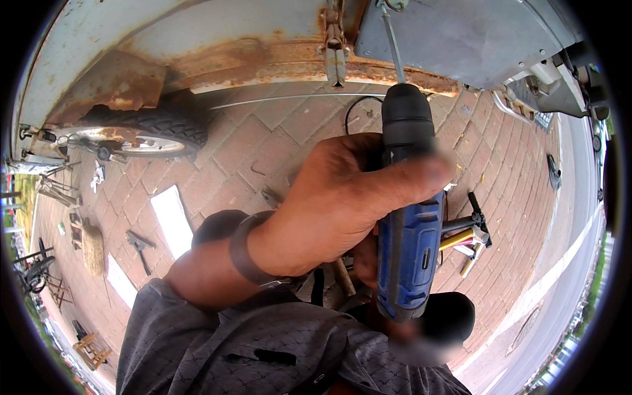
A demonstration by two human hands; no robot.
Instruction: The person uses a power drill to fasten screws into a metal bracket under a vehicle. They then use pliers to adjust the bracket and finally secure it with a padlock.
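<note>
My left hand [342,204], with a dark band on the wrist, is closed around the front of a blue and black cordless drill [411,257]. Its thumb lies across the top of the drill, just behind the black chuck. From the chuck a long thin metal bit [394,46] reaches up to the grey panel [454,43] of a vehicle, its far end close to a small metal fitting. Below the drill, fingers of my right hand [365,262] show at the handle, closed; the handle and most of that hand are hidden by the drill body.
Rusty sill metal [257,59] and a hanging hinge-like bracket [335,52] run along the top, near a tyre [171,128]. On the brick paving lie white sheets [172,217], pliers [139,245], several hammer-like tools [469,240] and a dark tool [553,172]. A road runs along the right.
</note>
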